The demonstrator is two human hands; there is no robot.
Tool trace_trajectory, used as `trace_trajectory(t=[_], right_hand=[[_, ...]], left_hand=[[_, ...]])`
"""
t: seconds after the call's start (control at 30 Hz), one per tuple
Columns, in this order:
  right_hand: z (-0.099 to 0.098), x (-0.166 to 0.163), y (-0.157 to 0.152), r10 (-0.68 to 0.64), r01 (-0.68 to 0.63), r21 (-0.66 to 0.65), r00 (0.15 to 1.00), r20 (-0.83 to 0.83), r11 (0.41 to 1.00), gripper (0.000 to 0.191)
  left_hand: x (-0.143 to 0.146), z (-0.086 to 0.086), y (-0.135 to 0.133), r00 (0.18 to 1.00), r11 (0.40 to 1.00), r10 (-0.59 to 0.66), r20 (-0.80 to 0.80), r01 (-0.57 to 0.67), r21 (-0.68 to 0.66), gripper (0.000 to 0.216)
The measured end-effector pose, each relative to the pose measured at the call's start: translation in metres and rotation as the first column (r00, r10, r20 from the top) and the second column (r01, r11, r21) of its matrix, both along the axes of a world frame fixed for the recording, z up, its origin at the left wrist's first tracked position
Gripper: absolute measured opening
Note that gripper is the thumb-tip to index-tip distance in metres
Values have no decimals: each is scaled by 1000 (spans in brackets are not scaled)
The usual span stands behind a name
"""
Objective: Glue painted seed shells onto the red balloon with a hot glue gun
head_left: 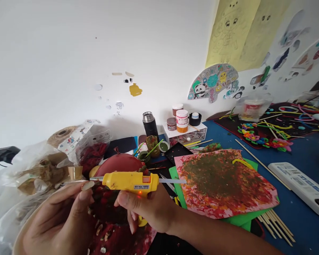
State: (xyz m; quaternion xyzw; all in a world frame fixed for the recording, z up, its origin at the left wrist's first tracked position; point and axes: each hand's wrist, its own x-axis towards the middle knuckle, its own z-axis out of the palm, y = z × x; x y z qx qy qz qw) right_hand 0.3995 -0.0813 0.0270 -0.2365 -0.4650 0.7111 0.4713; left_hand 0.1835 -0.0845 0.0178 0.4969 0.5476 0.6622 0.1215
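My right hand [149,209] grips a yellow hot glue gun [130,181] held sideways, nozzle pointing left, a clear glue stick poking out of its back end and a red light glowing on its side. My left hand [61,219] pinches a small pale piece [88,185] right at the nozzle tip. Below and behind both hands lies a dark red craft object [114,230] covered in red bits, with a red balloon-like dome [119,163] behind the gun.
A painted red and green sheet [223,182] lies on green paper on the blue table. Wooden skewers [276,221], a white remote-like box [300,186], paint jars [182,120], a black flask [149,125], twine [61,134] and plastic bags [29,170] surround the hands.
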Motion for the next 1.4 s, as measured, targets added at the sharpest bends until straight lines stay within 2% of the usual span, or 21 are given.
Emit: trace_trajectory(t=[0.1, 0.33, 0.5, 0.7, 0.93, 1.17, 1.4], right_hand=[[-2, 1, -4, 3, -4, 32, 999, 44, 999, 87], [-3, 3, -6, -41, 32, 97, 995, 95, 995, 90], [-9, 2, -6, -149, 127, 139, 976, 161, 982, 98], [-13, 3, -8, -232, 179, 239, 948, 216, 954, 90], [-9, 3, -10, -266, 216, 238, 943, 202, 947, 71], [-5, 4, -10, -267, 218, 252, 946, 183, 943, 68], [-9, 4, -12, -273, 213, 261, 936, 224, 942, 71]], left_hand=[[1, 2, 5, 994, 999, 39, 101, -36, -30, 53], [-4, -10, 9, 998, 999, 12, 55, -14, 39, 40], [-1, -8, 7, 999, 998, -2, 36, 0, 65, 35], [4, -3, 8, 1000, 994, 22, -12, -20, 108, 30], [14, 5, 5, 997, 989, 4, -76, 7, 148, 23], [11, 2, 6, 998, 990, -5, -67, 14, 143, 19], [12, 2, 6, 998, 991, -10, -54, 17, 132, 19]])
